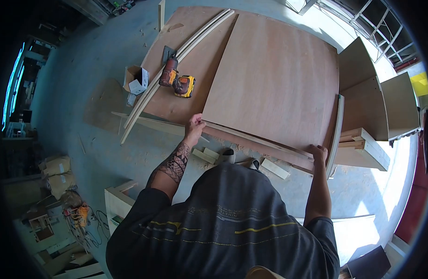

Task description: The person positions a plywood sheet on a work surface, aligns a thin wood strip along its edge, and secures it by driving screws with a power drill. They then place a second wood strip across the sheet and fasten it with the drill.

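Here, the left hand is closed with bent fingers on the near left corner of the plywood sheet, where one end of a thin wooden strip begins. The right hand is closed over the other end of this strip, at the near right corner. So the strip lies between the two hands, along the near edge of the sheet and touching it, and the sheet spreads away from both hands.

The sheet lies flat on a bigger board, which shows at its left side. On this board, well apart from the left hand, lie a yellow drill and just beside it an orange drill. Long curved slats run slanted next to them. A small cardboard box stands on the floor beside the board. Short wooden offcuts lie on the floor near the person's feet.
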Demonstrator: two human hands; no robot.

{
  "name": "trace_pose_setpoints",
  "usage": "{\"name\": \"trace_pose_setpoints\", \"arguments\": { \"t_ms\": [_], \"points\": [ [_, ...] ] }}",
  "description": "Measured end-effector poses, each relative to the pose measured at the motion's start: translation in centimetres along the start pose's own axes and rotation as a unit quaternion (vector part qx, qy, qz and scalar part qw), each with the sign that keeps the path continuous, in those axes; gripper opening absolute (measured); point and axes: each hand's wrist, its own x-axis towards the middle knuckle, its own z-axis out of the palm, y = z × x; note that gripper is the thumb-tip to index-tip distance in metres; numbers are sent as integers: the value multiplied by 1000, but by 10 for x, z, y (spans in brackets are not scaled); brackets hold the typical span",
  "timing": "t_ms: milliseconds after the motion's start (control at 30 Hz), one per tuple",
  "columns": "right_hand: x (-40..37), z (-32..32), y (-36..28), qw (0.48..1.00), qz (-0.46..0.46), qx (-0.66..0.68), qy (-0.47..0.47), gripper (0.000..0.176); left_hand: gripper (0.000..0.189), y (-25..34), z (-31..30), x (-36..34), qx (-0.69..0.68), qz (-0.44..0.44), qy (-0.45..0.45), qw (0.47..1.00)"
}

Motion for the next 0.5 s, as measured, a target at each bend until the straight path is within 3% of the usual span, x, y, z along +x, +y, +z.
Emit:
{"name": "trace_pose_setpoints", "arguments": {
  "t_ms": [67,100,167,333,400,433,500],
  "points": [
    [-5,-30,-12,992,15,23,-126,59,48,19,-1,-13,138,51,-20,989],
    [3,-27,2,991,11,20,-128,59,48,20,-1,-16,135,50,-15,990],
    [18,-21,26,995,-22,-40,-94,58,51,21,-2,-22,265,133,21,955],
    [-16,-20,18,997,-11,-37,-73,63,50,22,-2,-34,287,78,8,955],
    [8,-11,46,994,-18,-65,-87,64,46,0,-1,-28,312,165,63,934],
    [10,-8,53,996,-23,-38,-75,64,46,1,0,-29,311,164,63,934],
    [15,-11,52,994,-23,-58,-87,66,41,6,3,-28,289,106,69,949]
  ]
}}
